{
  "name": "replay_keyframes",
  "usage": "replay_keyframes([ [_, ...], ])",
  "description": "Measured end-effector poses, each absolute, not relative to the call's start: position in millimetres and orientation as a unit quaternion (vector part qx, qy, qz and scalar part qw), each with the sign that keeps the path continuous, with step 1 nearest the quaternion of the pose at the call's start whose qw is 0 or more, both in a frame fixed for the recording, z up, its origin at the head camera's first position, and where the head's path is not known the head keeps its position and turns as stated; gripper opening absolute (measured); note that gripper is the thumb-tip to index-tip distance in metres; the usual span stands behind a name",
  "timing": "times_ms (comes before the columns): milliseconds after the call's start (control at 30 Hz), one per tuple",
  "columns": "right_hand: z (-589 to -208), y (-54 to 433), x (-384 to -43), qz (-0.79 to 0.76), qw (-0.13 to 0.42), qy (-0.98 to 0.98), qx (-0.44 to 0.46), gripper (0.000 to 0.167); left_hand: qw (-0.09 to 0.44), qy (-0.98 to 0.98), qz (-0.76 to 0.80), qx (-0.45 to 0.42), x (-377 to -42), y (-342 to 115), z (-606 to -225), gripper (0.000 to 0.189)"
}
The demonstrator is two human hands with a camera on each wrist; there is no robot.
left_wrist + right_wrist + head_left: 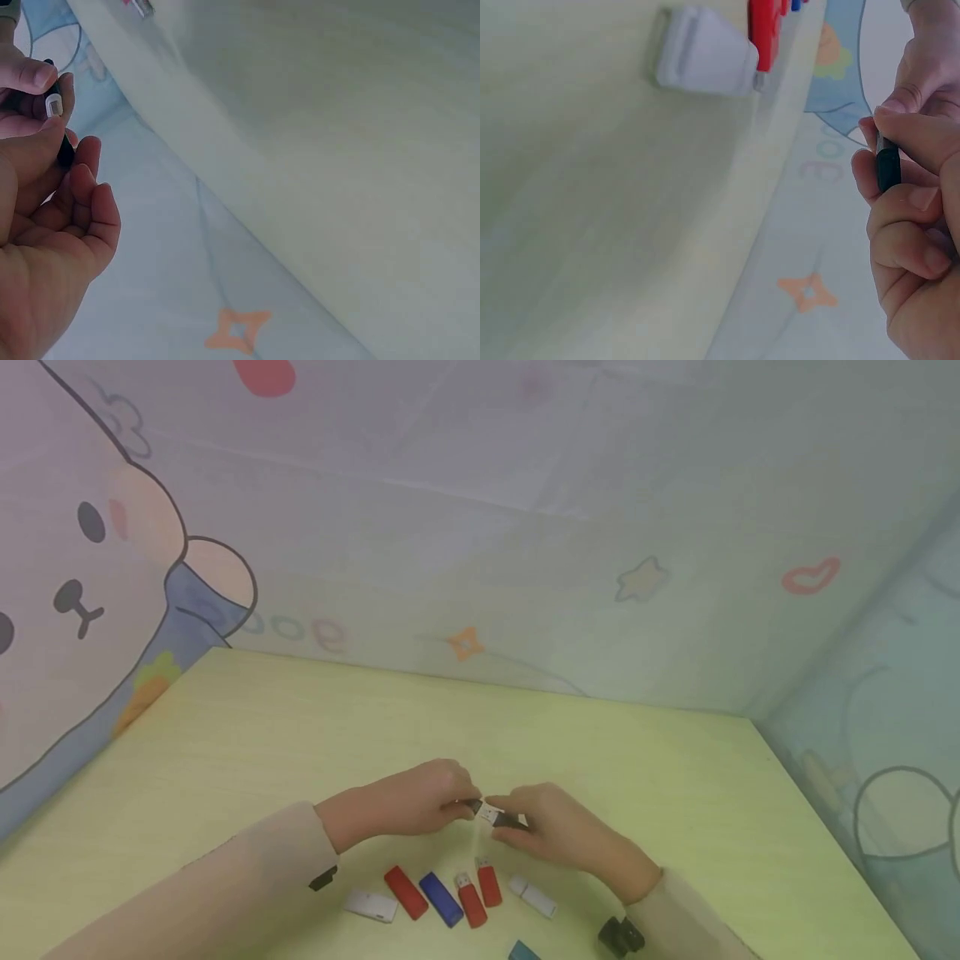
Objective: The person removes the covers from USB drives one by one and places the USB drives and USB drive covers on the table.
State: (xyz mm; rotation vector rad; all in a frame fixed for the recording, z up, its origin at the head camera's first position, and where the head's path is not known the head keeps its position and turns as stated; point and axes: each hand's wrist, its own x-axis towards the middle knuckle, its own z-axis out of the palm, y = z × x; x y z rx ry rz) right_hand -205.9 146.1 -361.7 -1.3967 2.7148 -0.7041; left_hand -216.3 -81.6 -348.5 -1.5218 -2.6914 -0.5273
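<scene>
Above the table, my right hand [551, 827] pinches the dark body of a USB stick [512, 821], its metal plug pointing toward my left hand [423, 797]. Between the left thumb and fingertip sits a small black cap [66, 154], right at the end of the plug. The right wrist view has the stick's dark body [888, 166] between thumb and fingers. Nearest below the hands lie two red USB sticks [472, 902], both with bare metal plugs.
On the pale table [337, 718] a white stick [371, 906], a red one [406, 892] and a blue one [441, 899] lie left of the bare-plug pair. A white capped stick [532, 896] lies to their right. A teal piece [522, 952] shows at the bottom edge.
</scene>
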Motion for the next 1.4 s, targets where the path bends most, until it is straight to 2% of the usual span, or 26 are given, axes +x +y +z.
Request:
replay_keyframes([
  [167,-351,140,-218,-0.225,0.004,0.882,-0.414,0.033,0.033,-0.857,-0.179,-0.482,-225,-93,-344,0.005],
  [467,-338,131,-243,-0.253,-0.004,0.909,-0.331,0.019,0.064,-0.862,-0.2,-0.462,-245,-113,-341,0.006],
  [767,-335,116,-271,-0.295,0.008,0.922,-0.252,0.024,0.034,-0.892,-0.233,-0.386,-269,-126,-347,0.007],
  [1067,-337,94,-299,-0.305,0.011,0.927,-0.218,0.026,0.058,-0.907,-0.236,-0.343,-292,-137,-354,0.011],
  [1300,-342,79,-316,-0.333,0.024,0.923,-0.193,0.026,0.043,-0.917,-0.25,-0.307,-306,-142,-362,0.012],
  [1400,-344,74,-322,-0.324,0.008,0.927,-0.189,0.028,0.039,-0.921,-0.253,-0.294,-310,-144,-364,0.011],
])
